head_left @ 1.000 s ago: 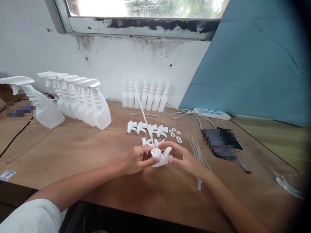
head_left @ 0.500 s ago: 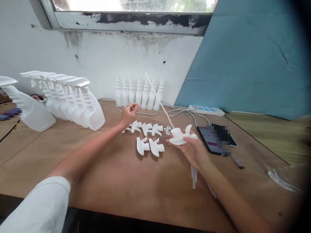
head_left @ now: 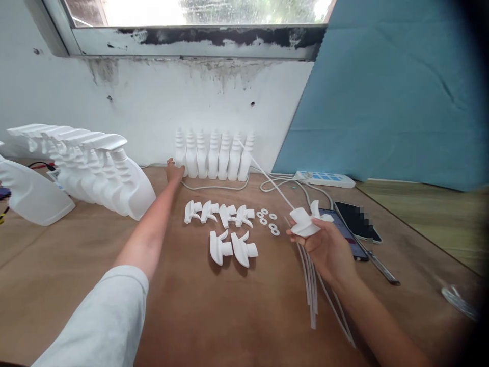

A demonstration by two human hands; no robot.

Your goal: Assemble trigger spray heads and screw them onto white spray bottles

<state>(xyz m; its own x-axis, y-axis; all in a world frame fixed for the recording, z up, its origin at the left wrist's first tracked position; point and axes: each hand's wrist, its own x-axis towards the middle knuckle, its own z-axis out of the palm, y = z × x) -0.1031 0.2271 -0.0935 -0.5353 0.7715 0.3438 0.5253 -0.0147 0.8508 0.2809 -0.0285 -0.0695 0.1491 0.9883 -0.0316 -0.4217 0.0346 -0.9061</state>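
Observation:
My right hand (head_left: pixel 328 250) holds a white trigger spray head (head_left: pixel 305 222). Its thin dip tube (head_left: pixel 267 176) slants up and left from the head, across the back row. At the left end of that row, my left hand (head_left: pixel 175 172) closes on the lower part of a white bottle (head_left: pixel 180 153); some of its fingers are hidden. Several more capless white bottles (head_left: pixel 214 155) stand beside it against the wall. Between my arms lie several loose spray heads (head_left: pixel 240 250) in two rows, with small white washers (head_left: pixel 263 221) to their right.
Spray bottles with heads fitted (head_left: pixel 133 183) stand at the left. Loose tubes (head_left: pixel 311 290) lie under my right forearm. A power strip (head_left: pixel 324 179), phones (head_left: pixel 353 219) and a slim metallic tool (head_left: pixel 382 267) are on the right. Grey cable (head_left: pixel 217 188) loops before the back row.
My left hand has moved left and back to the leftmost capless bottle. My right hand, still holding the spray head and tube, has shifted a little right. The camera view has shifted too.

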